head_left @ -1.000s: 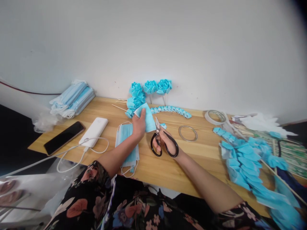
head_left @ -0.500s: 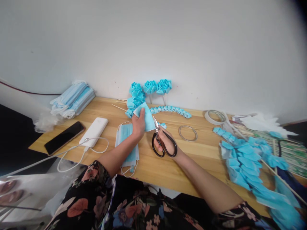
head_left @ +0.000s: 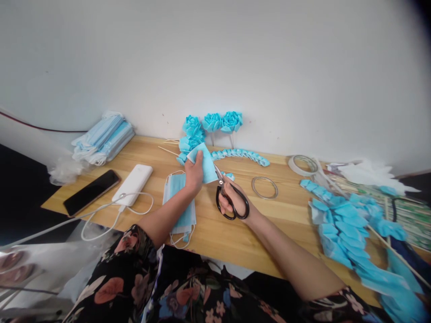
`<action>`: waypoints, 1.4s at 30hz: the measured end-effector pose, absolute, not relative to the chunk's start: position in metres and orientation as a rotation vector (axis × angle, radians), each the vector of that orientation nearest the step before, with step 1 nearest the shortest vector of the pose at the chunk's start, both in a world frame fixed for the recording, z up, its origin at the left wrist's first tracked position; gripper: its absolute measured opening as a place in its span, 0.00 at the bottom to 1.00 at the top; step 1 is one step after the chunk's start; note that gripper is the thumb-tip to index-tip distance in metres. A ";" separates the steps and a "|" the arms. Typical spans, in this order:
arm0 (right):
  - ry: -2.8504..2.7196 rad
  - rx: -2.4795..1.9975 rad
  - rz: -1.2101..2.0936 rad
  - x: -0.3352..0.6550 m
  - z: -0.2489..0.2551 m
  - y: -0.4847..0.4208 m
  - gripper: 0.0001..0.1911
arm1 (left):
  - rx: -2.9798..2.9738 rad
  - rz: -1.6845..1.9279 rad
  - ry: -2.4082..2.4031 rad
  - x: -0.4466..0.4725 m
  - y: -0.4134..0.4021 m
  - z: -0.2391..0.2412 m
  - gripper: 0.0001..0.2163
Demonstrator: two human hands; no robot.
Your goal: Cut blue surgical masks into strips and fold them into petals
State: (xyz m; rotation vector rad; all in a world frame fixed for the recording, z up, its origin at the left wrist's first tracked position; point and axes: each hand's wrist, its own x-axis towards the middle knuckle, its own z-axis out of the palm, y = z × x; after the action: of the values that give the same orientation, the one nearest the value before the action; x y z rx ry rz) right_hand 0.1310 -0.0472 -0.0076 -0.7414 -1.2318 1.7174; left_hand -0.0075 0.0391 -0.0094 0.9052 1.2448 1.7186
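My left hand pinches a folded piece of light blue mask fabric, thumb on top. In my right hand are black-handled scissors, their blades at the right edge of the fabric. Part of the blades is hidden by the cloth. Below my left forearm a blue face mask with white ear loops lies on the table. Just behind the fabric are blue fabric flowers on thin sticks, and a pleated blue strip curves off to the right.
On the wooden table, a stack of masks, a phone and a white power bank with a cable stand left. Rightward are a wire ring, a tape roll and a heap of pleated blue strips. A wall rises behind.
The scissor handles have come closer together and the blades have closed further at the fabric's edge. My left hand stays in place holding the fabric.
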 end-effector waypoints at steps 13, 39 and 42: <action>-1.236 -0.664 1.920 0.138 -0.009 -0.044 0.40 | 0.929 1.733 1.202 -0.011 0.044 -0.016 0.18; -1.147 -0.631 1.859 0.137 -0.014 -0.038 0.36 | 1.058 1.646 1.239 0.000 0.028 -0.015 0.14; -1.134 -0.613 1.826 0.135 -0.013 -0.040 0.33 | 1.012 1.654 1.242 0.001 0.028 -0.015 0.13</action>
State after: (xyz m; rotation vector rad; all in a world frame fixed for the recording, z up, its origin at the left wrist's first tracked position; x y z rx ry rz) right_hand 0.1348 -0.0397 -0.0129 -0.6134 -1.1341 1.8262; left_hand 0.0006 0.0279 -0.0151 1.0121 1.2423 1.6536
